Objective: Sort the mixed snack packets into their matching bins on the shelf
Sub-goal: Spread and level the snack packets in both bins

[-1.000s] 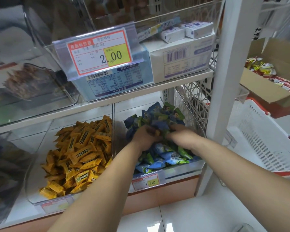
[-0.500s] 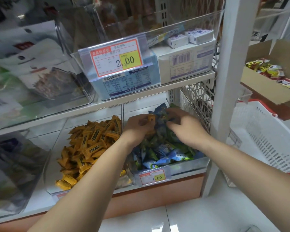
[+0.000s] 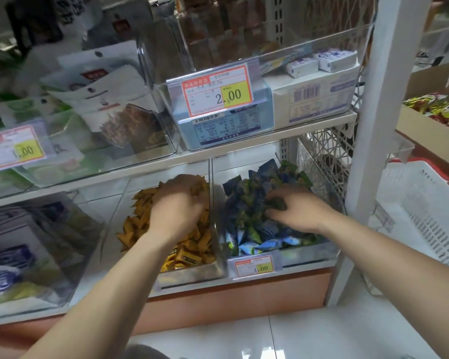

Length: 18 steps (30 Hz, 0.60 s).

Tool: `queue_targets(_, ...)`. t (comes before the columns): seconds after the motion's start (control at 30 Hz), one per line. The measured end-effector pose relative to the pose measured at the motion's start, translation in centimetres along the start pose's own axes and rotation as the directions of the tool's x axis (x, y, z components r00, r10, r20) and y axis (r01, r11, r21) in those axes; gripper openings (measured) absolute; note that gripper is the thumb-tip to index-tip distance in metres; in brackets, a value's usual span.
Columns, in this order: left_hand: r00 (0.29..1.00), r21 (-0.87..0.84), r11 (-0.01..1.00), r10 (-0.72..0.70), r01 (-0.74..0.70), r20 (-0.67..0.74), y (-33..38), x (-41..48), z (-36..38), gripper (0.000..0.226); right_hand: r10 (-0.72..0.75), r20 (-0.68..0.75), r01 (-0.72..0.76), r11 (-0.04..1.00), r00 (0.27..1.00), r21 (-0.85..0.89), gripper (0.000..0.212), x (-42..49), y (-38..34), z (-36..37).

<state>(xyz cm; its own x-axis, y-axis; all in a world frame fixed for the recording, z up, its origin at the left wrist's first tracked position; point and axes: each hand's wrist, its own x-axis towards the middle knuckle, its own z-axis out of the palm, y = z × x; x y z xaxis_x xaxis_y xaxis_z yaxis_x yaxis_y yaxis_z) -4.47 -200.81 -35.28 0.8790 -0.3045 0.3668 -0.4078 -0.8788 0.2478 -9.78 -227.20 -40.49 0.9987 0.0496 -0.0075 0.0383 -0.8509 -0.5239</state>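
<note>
Two clear bins stand side by side on the lower shelf. The left bin (image 3: 215, 265) holds a pile of orange packets (image 3: 189, 252). The right bin (image 3: 309, 255) holds blue and green packets (image 3: 259, 237). My left hand (image 3: 176, 211) hovers palm down over the back of the orange pile, fingers curled and blurred, so its contents are hidden. My right hand (image 3: 296, 213) is in the right bin, thumb and fingers pinched on dark green packets near the middle of that pile.
A white shelf post (image 3: 373, 125) rises right of the bins. Beyond it are a white plastic basket (image 3: 425, 216) and a cardboard box (image 3: 425, 136) of red and yellow packets. The upper shelf has clear bins with boxes and a 2.00 price tag (image 3: 218, 92). Bagged snacks fill the left.
My left hand, which picked an orange packet out of the blue and green pile, has moved left over the orange bin. My right hand stayed in the right bin, lower on the pile.
</note>
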Motion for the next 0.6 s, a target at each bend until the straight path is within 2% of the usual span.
queue_targets(0.1, 0.988, -0.079, 0.993, 0.099, -0.09, 0.117, 2.7, -1.2, 1.2, 0.023, -0.085, 0.047, 0.084, 0.996, 0.995, 0.031, 0.061, -0.3, 0.3, -0.2)
queue_targets(0.13, 0.986, -0.071, 0.993, 0.104, -0.095, 0.13, 3.1, -1.7, 1.7, 0.027, -0.124, 0.098, 0.117, 0.99, 0.987, 0.076, 0.065, -0.4, -0.1, 0.1)
queue_targets(0.2, 0.991, -0.064, 0.995, 0.08, -0.073, 0.109, 2.7, -2.9, 2.7, 0.042, -0.202, 0.294, 0.164, 0.975, 0.934, 0.149, 0.063, -0.2, -1.1, 1.2)
queue_targets(0.27, 0.997, -0.092, 0.996, 0.022, -0.015, 0.079, 1.8, -3.8, 3.3, 0.053, -0.183, 0.507, 0.145, 0.983, 0.843, 0.113, 0.057, 0.5, -1.5, 2.8)
queue_targets(0.33, 0.995, -0.141, 0.989, -0.028, 0.041, 0.097, 1.0, -4.4, 3.8, 0.055, -0.064, 0.607, 0.099, 0.995, 0.792, -0.024, 0.059, 1.5, -1.3, 3.9)
queue_targets(0.43, 0.992, -0.173, 0.984, -0.026, 0.046, 0.12, 0.4, -4.5, 4.2, 0.056, 0.047, 0.618, 0.14, 0.958, 0.785, -0.251, 0.071, 3.2, -0.9, 4.8)
queue_targets(0.5, 0.993, -0.193, 0.98, -0.029, 0.051, 0.114, 0.5, -4.6, 4.3, 0.056, 0.007, 0.569, 0.213, 0.923, 0.822, -0.32, 0.074, 4.2, -0.7, 5.1)
queue_targets(0.6, 0.994, -0.203, 0.978, -0.027, 0.048, 0.107, 0.7, -4.7, 4.3, 0.055, -0.093, 0.444, 0.295, 0.862, 0.891, -0.413, 0.068, 5.4, -0.2, 4.6)
